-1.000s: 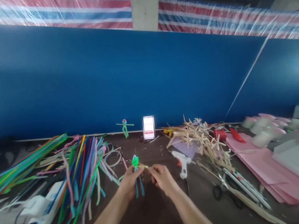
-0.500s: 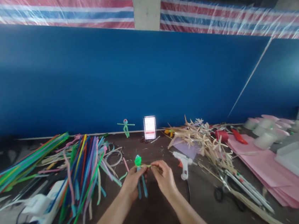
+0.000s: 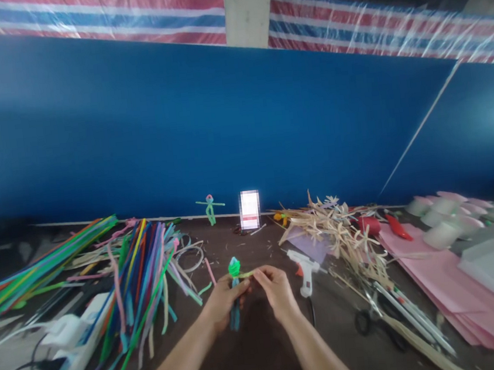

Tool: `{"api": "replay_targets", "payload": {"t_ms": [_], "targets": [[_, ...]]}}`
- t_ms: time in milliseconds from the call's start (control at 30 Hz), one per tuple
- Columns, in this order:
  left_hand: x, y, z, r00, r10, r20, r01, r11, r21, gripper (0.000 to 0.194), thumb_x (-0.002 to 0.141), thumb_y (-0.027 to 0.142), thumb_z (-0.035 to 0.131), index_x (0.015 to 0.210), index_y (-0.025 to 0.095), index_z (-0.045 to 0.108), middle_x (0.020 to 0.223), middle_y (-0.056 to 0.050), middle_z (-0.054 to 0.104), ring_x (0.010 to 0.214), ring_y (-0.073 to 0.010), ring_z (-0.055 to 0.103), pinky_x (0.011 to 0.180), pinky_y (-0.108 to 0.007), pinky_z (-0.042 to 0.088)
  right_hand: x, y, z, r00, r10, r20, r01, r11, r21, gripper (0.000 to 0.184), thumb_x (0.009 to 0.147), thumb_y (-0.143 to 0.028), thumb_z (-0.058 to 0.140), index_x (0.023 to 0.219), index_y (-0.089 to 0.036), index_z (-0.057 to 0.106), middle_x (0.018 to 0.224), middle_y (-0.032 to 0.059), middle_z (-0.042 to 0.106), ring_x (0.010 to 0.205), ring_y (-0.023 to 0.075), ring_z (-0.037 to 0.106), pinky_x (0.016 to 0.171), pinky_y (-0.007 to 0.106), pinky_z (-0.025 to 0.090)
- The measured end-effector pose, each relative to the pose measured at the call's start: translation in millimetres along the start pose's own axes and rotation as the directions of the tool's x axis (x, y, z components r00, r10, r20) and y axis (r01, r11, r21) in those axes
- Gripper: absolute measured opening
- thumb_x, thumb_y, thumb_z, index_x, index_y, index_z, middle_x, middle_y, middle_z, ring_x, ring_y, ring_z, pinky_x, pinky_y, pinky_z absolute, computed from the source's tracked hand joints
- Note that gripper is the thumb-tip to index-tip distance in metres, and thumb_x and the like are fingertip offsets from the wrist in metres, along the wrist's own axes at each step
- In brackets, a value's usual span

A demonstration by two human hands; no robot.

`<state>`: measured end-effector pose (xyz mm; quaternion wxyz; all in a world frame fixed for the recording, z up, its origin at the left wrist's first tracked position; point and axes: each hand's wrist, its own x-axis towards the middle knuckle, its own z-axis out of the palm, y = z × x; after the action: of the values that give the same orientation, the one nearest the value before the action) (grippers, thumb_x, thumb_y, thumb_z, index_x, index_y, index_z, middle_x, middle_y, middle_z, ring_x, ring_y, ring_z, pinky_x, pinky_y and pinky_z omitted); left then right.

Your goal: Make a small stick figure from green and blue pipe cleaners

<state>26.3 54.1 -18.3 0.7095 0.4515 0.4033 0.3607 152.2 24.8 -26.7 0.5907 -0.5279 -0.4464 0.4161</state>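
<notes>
My left hand (image 3: 223, 303) is closed around a small pipe-cleaner figure (image 3: 234, 267). Bright green coils with a pale blue tip form its top, and blue strands hang below my fingers. A yellow-green pipe cleaner (image 3: 247, 274) stretches sideways from the figure, its far end pinched by my right hand (image 3: 278, 290). Fingers hide the spot where the strip meets the figure. Against the wall beyond stands another pipe-cleaner figure (image 3: 210, 211), green with a pinkish top and arms spread wide.
Many coloured pipe cleaners (image 3: 140, 278) and a power strip (image 3: 71, 356) lie left. On the right are a white glue gun (image 3: 306, 270), straw-like pieces (image 3: 322, 224), scissors (image 3: 372, 307) and pink sheets (image 3: 434, 289). A blurred white card (image 3: 250, 209) stands at the back.
My right hand has shifted slightly right, and more of the yellow-green strip shows between my hands. The held figure has turned a little; its blue strands now hang closer together.
</notes>
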Motion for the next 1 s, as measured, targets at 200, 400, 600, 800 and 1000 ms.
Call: {"api": "replay_targets", "payload": {"t_ms": [200,400,600,800,1000], "targets": [[3,-5,-3.0,1.000,0.017,0.010,-0.018,0.998,0.066,0.031,0.059,0.040,0.065,0.067,0.012,0.054,0.049,0.004,0.050,0.034,-0.0030,0.033,0.035,-0.017,0.022,1,1,-2,1.000,0.000,0.030,0.001,1.000,-0.023,0.028,0.070,-0.041,0.056,0.070,-0.014,0.065,0.065,0.0040,0.064,0.063,0.0164,0.057,0.059,0.025,0.044],[4,-11,5.5,0.982,0.127,-0.141,-0.130,0.991,-0.015,0.034,0.058,0.041,0.066,0.075,0.013,0.056,0.047,0.007,0.045,0.037,-0.0038,0.033,0.037,-0.016,0.025,0,0,-1,0.999,-0.026,0.043,0.027,0.999,-0.027,0.026,0.070,-0.038,0.057,0.075,-0.015,0.068,0.068,0.0047,0.065,0.072,0.0198,0.059,0.067,0.028,0.045],[7,-14,5.9,0.982,0.085,-0.167,-0.088,0.996,-0.013,0.046,0.055,0.042,0.068,0.088,0.011,0.060,0.046,0.006,0.045,0.036,-0.0042,0.033,0.036,-0.017,0.023,-2,0,1,0.999,0.032,0.019,-0.031,0.997,-0.073,0.029,0.071,-0.039,0.053,0.068,-0.013,0.067,0.056,0.0021,0.060,0.055,0.0142,0.053,0.053,0.022,0.040],[9,-15,4.6,0.993,0.058,-0.104,-0.058,0.998,0.005,0.042,0.055,0.043,0.067,0.081,0.010,0.062,0.043,0.007,0.042,0.033,-0.0034,0.030,0.033,-0.017,0.021,-2,2,3,0.982,0.187,0.013,-0.187,0.982,-0.011,0.033,0.068,-0.042,0.054,0.057,-0.011,0.061,0.045,-0.0028,0.048,0.040,0.0069,0.040,0.041,0.019,0.031],[11,-26,-3.4,0.993,0.092,-0.069,-0.088,0.995,0.053,0.043,0.059,0.043,0.065,0.085,0.009,0.061,0.042,0.007,0.042,0.033,-0.0032,0.028,0.033,-0.017,0.019,-4,2,3,0.954,0.288,0.085,-0.291,0.956,0.023,0.032,0.065,-0.043,0.056,0.060,-0.012,0.058,0.050,-0.0021,0.053,0.035,0.0056,0.042,0.037,0.018,0.031]]}}
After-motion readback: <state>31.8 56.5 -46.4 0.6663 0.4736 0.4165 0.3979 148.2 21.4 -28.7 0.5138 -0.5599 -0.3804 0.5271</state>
